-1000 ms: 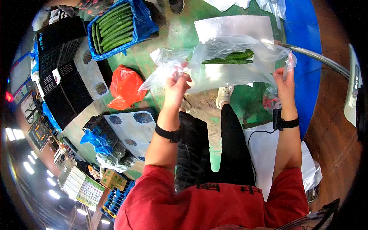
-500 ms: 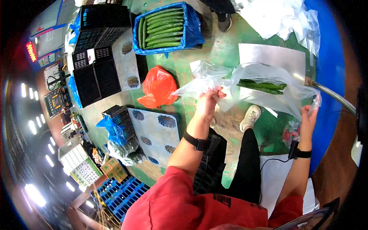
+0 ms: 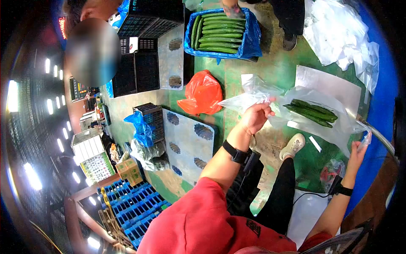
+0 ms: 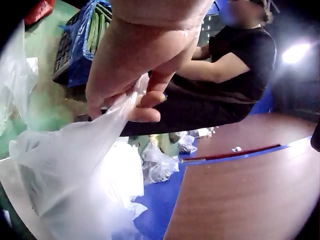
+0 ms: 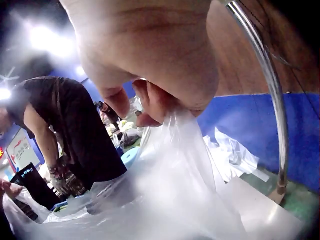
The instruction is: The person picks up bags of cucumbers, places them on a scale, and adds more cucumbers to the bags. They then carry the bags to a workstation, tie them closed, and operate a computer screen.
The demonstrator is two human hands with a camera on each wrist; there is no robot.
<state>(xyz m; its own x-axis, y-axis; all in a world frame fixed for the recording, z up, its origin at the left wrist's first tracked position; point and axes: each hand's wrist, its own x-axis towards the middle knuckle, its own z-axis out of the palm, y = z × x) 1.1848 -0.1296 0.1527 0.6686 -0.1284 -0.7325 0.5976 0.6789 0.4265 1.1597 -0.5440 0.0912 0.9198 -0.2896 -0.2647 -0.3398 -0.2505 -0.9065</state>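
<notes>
Plainly, a thin bag (image 3: 338, 127) is held stretched between both grips: the left grip (image 3: 256, 118) is curled round a gathered corner, and the opposite edge is pinched by the right grip (image 3: 358, 151). Cucumbers (image 3: 314, 112) lie inside, between the grips and nearer the right one. The film is judged soft, slippery and easily torn, sagging under its load; bunched edges are best taken. A crate (image 3: 253, 42) is seen beyond the left grip.

Both arms were stretched forward, well apart; the left hand (image 3: 256, 117) and the right hand (image 3: 357, 153) each had fingers curled in a pinch.
</notes>
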